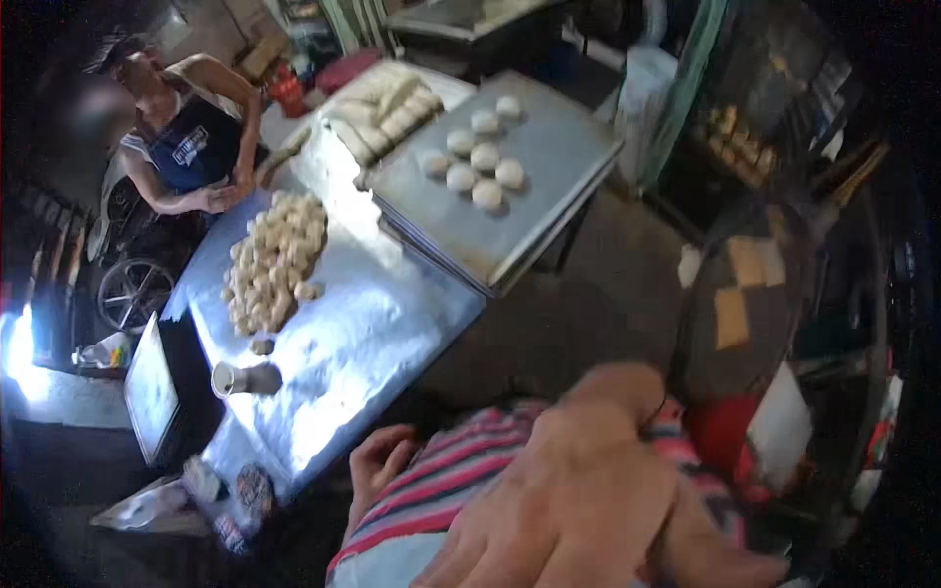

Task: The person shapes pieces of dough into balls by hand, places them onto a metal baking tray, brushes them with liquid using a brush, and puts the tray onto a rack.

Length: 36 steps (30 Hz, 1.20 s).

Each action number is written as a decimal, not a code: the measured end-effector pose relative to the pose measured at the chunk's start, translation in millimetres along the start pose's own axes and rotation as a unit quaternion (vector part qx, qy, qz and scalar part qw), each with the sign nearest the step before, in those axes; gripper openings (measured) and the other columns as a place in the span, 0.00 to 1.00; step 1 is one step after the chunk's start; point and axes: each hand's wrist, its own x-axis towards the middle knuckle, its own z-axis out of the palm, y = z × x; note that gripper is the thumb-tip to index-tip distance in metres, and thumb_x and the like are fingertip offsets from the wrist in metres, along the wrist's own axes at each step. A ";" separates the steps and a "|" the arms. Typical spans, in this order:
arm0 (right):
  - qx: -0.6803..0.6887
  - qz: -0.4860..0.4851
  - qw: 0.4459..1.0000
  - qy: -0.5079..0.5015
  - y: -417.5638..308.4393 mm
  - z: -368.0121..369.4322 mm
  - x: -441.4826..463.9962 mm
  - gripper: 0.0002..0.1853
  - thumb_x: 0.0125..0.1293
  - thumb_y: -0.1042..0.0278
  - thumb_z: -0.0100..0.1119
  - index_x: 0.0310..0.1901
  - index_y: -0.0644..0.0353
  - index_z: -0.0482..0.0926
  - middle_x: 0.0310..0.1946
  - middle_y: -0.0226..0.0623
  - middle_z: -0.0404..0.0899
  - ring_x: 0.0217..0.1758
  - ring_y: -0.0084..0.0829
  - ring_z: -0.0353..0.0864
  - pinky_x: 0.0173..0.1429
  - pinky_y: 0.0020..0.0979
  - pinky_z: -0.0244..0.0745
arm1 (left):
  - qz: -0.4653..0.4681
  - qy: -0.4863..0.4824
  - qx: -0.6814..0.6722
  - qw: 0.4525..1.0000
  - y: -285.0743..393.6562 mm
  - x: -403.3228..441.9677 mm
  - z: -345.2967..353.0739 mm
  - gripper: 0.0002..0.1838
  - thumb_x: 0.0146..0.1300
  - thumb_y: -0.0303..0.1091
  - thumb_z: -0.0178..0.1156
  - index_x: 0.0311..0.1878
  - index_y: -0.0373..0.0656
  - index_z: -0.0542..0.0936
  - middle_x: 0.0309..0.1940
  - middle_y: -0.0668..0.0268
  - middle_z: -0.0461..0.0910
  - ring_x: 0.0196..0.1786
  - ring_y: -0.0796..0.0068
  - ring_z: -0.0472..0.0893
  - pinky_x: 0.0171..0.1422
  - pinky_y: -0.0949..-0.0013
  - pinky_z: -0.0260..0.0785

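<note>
Nearest hand (564,485), well apart from table edge (382,395).

A dough heap (277,253) lies on the table (392,318), behind a cup (227,380) and left of a tray (561,162) of dough balls (484,157).

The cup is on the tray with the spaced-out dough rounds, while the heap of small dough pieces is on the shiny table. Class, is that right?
No: the cup is on the shiny table, not on the tray, as the head view shows. The dough rounds are indeed on the tray, and the heap on the table.
</note>
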 end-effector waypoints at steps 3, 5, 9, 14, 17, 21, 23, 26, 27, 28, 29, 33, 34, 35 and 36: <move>-0.021 -0.015 1.000 0.016 -17.3 -16.3 -10.4 0.33 0.75 0.48 0.65 0.69 0.68 0.74 0.57 0.63 0.77 0.63 0.56 0.78 0.66 0.54 0.76 | -0.054 0.016 -0.064 0.996 1.8 0.4 22.5 0.09 0.74 0.25 0.66 0.54 0.35 0.87 0.41 0.63 0.88 0.42 0.79 0.84 0.49 0.74 0.75; -0.029 -0.016 0.999 0.017 -27.2 -24.3 -17.2 0.34 0.76 0.48 0.65 0.70 0.69 0.74 0.58 0.64 0.77 0.64 0.57 0.78 0.67 0.55 0.77 | -0.050 0.025 -0.098 0.994 8.8 -1.6 45.4 0.10 0.75 0.24 0.63 0.55 0.35 0.86 0.40 0.66 0.88 0.38 0.82 0.82 0.45 0.75 0.73; 0.043 0.007 0.999 0.000 -64.2 -43.3 -35.5 0.35 0.76 0.47 0.65 0.71 0.69 0.73 0.60 0.66 0.77 0.65 0.58 0.79 0.69 0.56 0.77 | -0.073 -0.016 -0.031 0.997 26.5 -0.5 68.9 0.12 0.75 0.28 0.67 0.57 0.35 0.86 0.40 0.69 0.86 0.39 0.84 0.78 0.44 0.77 0.70; 0.034 0.025 0.999 0.006 -92.0 -57.4 -35.4 0.36 0.76 0.47 0.65 0.72 0.70 0.72 0.62 0.69 0.78 0.68 0.59 0.79 0.71 0.57 0.77 | -0.008 -0.014 0.035 0.999 12.4 3.8 104.8 0.12 0.75 0.27 0.67 0.57 0.33 0.87 0.46 0.62 0.87 0.47 0.77 0.84 0.55 0.70 0.77; 0.043 0.018 0.999 0.024 -97.0 -53.7 -24.4 0.37 0.76 0.47 0.64 0.73 0.71 0.72 0.63 0.70 0.78 0.69 0.60 0.79 0.72 0.57 0.77 | -0.022 -0.013 0.011 1.000 16.1 7.8 105.4 0.14 0.75 0.31 0.68 0.58 0.34 0.87 0.46 0.62 0.87 0.48 0.78 0.84 0.55 0.71 0.77; -0.013 0.061 0.998 -0.002 -119.5 -76.3 -35.1 0.37 0.76 0.48 0.65 0.74 0.71 0.71 0.66 0.69 0.77 0.72 0.57 0.78 0.74 0.56 0.76 | -0.039 -0.032 0.002 0.999 -2.0 19.0 97.0 0.11 0.74 0.31 0.69 0.55 0.38 0.89 0.47 0.61 0.89 0.50 0.73 0.87 0.57 0.66 0.80; -0.045 0.067 0.995 0.061 -129.1 -86.3 -53.8 0.32 0.75 0.52 0.65 0.69 0.69 0.73 0.60 0.62 0.78 0.64 0.52 0.79 0.67 0.51 0.77 | 0.124 -0.054 0.147 0.980 18.0 29.0 93.9 0.12 0.72 0.31 0.70 0.54 0.37 0.89 0.49 0.55 0.89 0.52 0.68 0.89 0.59 0.63 0.82; -0.200 0.120 0.932 0.278 -148.5 -113.7 -107.6 0.24 0.74 0.59 0.65 0.62 0.67 0.76 0.52 0.53 0.79 0.52 0.43 0.80 0.57 0.43 0.78 | -0.018 -0.042 0.100 0.994 26.6 9.5 87.1 0.16 0.73 0.38 0.68 0.59 0.40 0.88 0.49 0.54 0.88 0.52 0.60 0.89 0.60 0.59 0.82; -0.246 0.161 0.877 0.380 -148.0 -125.1 -119.0 0.21 0.73 0.61 0.65 0.60 0.67 0.77 0.49 0.50 0.79 0.48 0.41 0.81 0.53 0.40 0.78 | -0.020 -0.023 0.104 0.994 20.4 4.0 75.7 0.16 0.74 0.38 0.67 0.59 0.40 0.88 0.49 0.53 0.89 0.54 0.60 0.89 0.61 0.57 0.81; -0.266 0.214 0.812 0.473 -154.6 -139.3 -139.0 0.18 0.73 0.63 0.65 0.57 0.66 0.78 0.46 0.47 0.79 0.44 0.38 0.81 0.50 0.37 0.79 | -0.036 0.011 0.088 0.995 6.4 2.2 67.8 0.16 0.74 0.37 0.67 0.58 0.40 0.88 0.49 0.53 0.89 0.54 0.59 0.89 0.61 0.57 0.81; -0.263 0.268 0.754 0.539 -153.7 -145.3 -151.4 0.15 0.72 0.66 0.66 0.55 0.65 0.79 0.43 0.43 0.80 0.40 0.35 0.82 0.46 0.35 0.79 | -0.057 0.024 0.079 0.995 -7.6 1.6 58.5 0.15 0.74 0.37 0.67 0.58 0.41 0.88 0.49 0.53 0.89 0.54 0.59 0.89 0.62 0.57 0.81; -0.333 0.512 0.705 0.360 -34.6 -103.3 -146.1 0.12 0.70 0.72 0.66 0.52 0.64 0.88 0.42 0.37 0.86 0.43 0.28 0.88 0.45 0.31 0.83 | 0.007 0.103 0.202 0.974 -34.9 36.5 -0.5 0.13 0.71 0.36 0.69 0.54 0.41 0.89 0.48 0.54 0.89 0.53 0.56 0.88 0.59 0.56 0.80; -0.271 0.561 0.710 0.329 11.1 -91.6 -129.3 0.11 0.69 0.80 0.63 0.52 0.67 0.83 0.44 0.40 0.85 0.43 0.27 0.87 0.45 0.30 0.82 | 0.013 0.114 0.202 0.973 -50.0 53.4 -18.5 0.12 0.71 0.36 0.69 0.53 0.43 0.89 0.48 0.55 0.88 0.52 0.53 0.87 0.58 0.55 0.79; -0.235 0.591 0.733 0.241 56.3 -98.1 -136.9 0.12 0.69 0.79 0.66 0.53 0.67 0.84 0.48 0.42 0.86 0.46 0.29 0.88 0.50 0.30 0.83 | 0.026 0.145 0.262 0.954 -75.0 71.3 -39.5 0.11 0.70 0.36 0.69 0.52 0.46 0.89 0.47 0.56 0.88 0.52 0.52 0.86 0.59 0.53 0.78; -0.191 0.623 0.729 0.207 107.4 -106.4 -148.3 0.12 0.69 0.78 0.68 0.53 0.67 0.85 0.48 0.41 0.87 0.48 0.31 0.89 0.51 0.31 0.82 | 0.056 0.160 0.290 0.942 -87.6 91.4 -66.0 0.10 0.69 0.36 0.69 0.50 0.47 0.89 0.46 0.56 0.88 0.53 0.52 0.85 0.60 0.54 0.77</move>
